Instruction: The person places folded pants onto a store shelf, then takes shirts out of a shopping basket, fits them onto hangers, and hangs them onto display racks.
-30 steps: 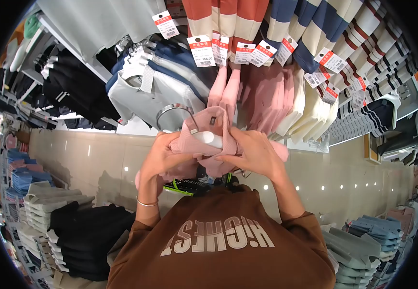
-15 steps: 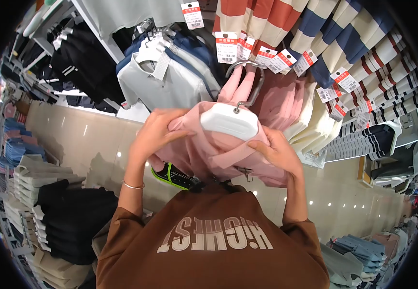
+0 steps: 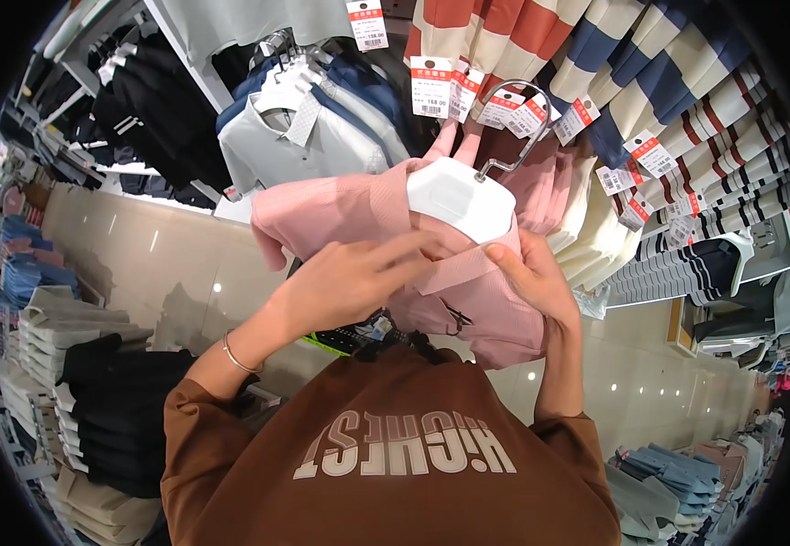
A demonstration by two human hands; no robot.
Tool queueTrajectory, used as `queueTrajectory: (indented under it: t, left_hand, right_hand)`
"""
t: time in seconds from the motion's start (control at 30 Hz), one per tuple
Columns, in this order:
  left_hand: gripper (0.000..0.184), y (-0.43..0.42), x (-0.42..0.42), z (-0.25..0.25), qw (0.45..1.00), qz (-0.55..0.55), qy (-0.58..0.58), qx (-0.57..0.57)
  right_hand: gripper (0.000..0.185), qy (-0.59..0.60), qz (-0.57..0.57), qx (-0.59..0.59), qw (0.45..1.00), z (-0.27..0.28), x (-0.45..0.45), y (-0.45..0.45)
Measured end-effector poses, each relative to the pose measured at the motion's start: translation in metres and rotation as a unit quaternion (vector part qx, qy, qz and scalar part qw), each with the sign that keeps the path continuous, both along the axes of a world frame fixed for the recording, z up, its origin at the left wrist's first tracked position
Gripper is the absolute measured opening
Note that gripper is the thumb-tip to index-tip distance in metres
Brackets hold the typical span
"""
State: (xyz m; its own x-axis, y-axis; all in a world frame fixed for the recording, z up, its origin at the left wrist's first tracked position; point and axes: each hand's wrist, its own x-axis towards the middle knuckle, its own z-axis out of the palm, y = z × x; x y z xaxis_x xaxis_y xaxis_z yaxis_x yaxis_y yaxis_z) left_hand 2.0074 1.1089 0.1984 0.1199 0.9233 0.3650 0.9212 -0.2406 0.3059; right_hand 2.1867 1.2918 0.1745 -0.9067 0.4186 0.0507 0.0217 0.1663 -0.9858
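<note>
A pink collared shirt (image 3: 331,214) hangs on a white hanger (image 3: 461,202) with a metal hook (image 3: 529,144), in front of my chest. My right hand (image 3: 540,284) grips the shirt by its collar and shoulder, with the thumb on top of the cloth. My left hand (image 3: 354,280) reaches across the shirt front, its fingers stretched out and slightly blurred at the neck opening. Whether those fingertips touch the collar I cannot tell. A small dark emblem (image 3: 458,318) shows on the chest of the shirt.
Grey and blue polo shirts (image 3: 299,146) hang ahead on the left. Price tags (image 3: 431,86) dangle from striped garments at the upper right, above cream tops (image 3: 599,227). Black folded clothes (image 3: 126,414) are stacked at the lower left, blue ones (image 3: 672,478) at the lower right.
My left hand has let go of the shirt's shoulder and moved right and down to the neck opening. The hanger has tilted and shifted right, and the sleeve on the left now spreads out.
</note>
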Motion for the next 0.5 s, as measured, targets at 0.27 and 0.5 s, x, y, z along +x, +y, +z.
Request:
queueTrajectory:
  t: [0.27,0.5]
  left_hand:
    - [0.022,0.017,-0.011,-0.038,0.975,0.079,0.163,-0.130]
    - [0.017,0.020,-0.023,0.008,0.936,0.090,-0.163,-0.298]
  right_hand:
    - [0.037,-0.025,0.000,0.096,0.995,-0.003,-0.009,-0.002]
    - [0.039,-0.034,-0.026,0.069,0.997,-0.012,0.005,0.005]
